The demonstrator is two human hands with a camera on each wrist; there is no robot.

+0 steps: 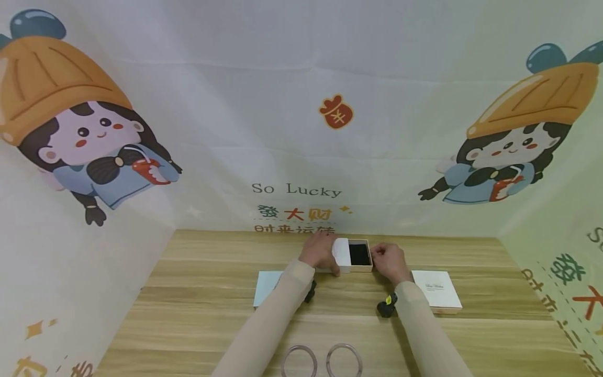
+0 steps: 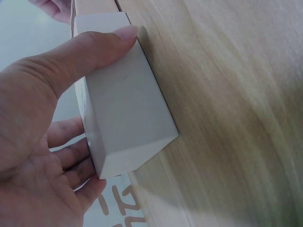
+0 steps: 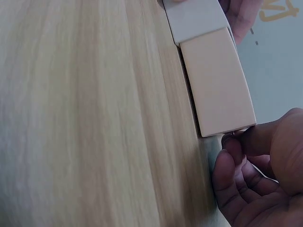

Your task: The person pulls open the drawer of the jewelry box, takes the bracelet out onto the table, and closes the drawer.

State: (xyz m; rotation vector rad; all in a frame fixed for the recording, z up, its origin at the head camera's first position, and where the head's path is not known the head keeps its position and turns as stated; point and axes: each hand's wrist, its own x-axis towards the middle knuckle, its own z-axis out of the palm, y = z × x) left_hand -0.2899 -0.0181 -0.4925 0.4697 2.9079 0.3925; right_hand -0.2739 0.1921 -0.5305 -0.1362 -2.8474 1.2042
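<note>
A small white slide-out box lies near the back of the table, its white sleeve on the left and its peach drawer drawn partly out to the right. Black lining shows inside the drawer. My left hand grips the sleeve, thumb along the near side and fingers behind, as the left wrist view shows. At the drawer's outer end, my right hand has its fingertips curled and pinching at the end face; what small part sits between them is hidden.
A white lidded box stands to the right, beside my right forearm. A pale blue box is partly covered by my left forearm. Two clear bangles lie at the table's front. A printed cloth hangs behind the table.
</note>
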